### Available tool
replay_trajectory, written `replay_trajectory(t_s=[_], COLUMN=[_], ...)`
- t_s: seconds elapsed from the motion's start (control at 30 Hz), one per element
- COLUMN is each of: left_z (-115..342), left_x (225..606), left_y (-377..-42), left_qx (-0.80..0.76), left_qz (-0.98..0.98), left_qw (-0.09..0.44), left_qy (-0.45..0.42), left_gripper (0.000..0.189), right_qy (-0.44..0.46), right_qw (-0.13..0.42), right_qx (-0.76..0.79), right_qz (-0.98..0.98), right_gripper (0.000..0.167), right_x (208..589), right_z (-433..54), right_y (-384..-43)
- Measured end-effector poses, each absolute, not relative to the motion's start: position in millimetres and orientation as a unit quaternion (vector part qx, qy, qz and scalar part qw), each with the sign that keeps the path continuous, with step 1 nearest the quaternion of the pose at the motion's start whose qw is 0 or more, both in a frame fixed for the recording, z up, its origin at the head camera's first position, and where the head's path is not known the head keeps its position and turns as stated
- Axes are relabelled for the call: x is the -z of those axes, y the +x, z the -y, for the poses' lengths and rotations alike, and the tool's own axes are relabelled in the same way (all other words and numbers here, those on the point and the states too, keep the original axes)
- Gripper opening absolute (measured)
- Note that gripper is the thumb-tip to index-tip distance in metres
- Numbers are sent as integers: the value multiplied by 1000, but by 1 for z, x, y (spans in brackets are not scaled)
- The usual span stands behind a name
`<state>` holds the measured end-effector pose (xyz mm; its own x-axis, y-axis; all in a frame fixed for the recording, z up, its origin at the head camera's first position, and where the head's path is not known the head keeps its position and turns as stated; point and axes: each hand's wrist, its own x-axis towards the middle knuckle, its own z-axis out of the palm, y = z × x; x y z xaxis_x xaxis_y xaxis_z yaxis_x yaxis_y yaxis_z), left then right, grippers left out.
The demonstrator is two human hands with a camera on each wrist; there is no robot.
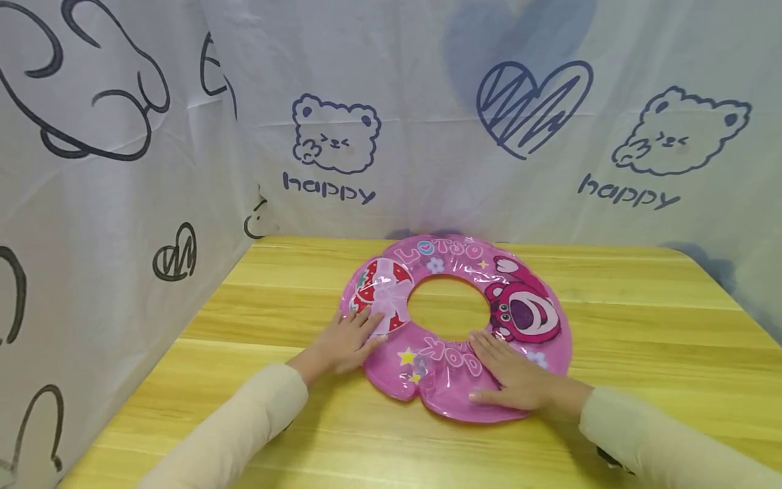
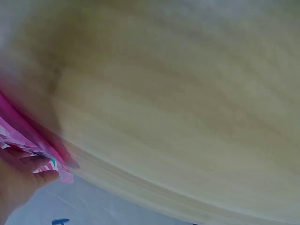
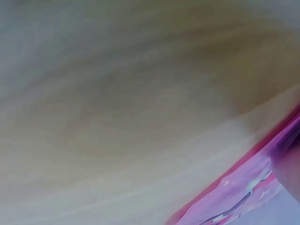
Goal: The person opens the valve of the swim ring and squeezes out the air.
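Observation:
A pink inflatable swim ring [image 1: 452, 387] with a bear print, strawberries and white lettering lies flat on the wooden table, a notch in its near edge. My left hand [image 1: 345, 341] rests on its left side, fingers spread over the strawberry print. On the near right part lies my right hand [image 1: 516, 373], fingers straight and thumb apart. The left wrist view catches the left hand [image 2: 18, 180] against the ring's edge [image 2: 35, 131] at lower left. In the right wrist view, the ring [image 3: 234, 187] and part of the right hand [image 3: 289, 171] show at the right edge.
The yellow wood-grain table [image 1: 641, 339] extends around the ring on all sides. Behind it hangs a white cloth [image 1: 421, 156] with bear and heart drawings, and another patterned cloth [image 1: 122, 204] hangs along the left.

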<state>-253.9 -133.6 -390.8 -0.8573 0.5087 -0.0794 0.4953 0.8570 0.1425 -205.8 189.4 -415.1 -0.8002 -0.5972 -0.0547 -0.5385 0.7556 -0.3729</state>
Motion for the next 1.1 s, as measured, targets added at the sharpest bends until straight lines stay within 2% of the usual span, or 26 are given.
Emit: replay_trajectory(t_s=[0.4, 0.7, 0.93, 1.1], left_z=[126, 119, 108, 103], left_x=[399, 399, 398, 396], left_y=[-241, -231, -218, -208], left_qx=[-30, -27, -22, -1], left_qz=[-963, -966, -968, -968], left_qw=[49, 35, 37, 16], left_qy=[262, 255, 248, 251], left_gripper=[64, 63, 64, 64], right_qy=[-313, -317, -324, -329], right_qw=[91, 53, 55, 62], right_qx=[152, 138, 132, 158], right_qz=[-933, -937, -935, -929], right_gripper=[95, 96, 98, 100], right_x=[415, 416, 408, 401], right_z=[-208, -222, -231, -229], right_y=[-213, -218, -221, -216])
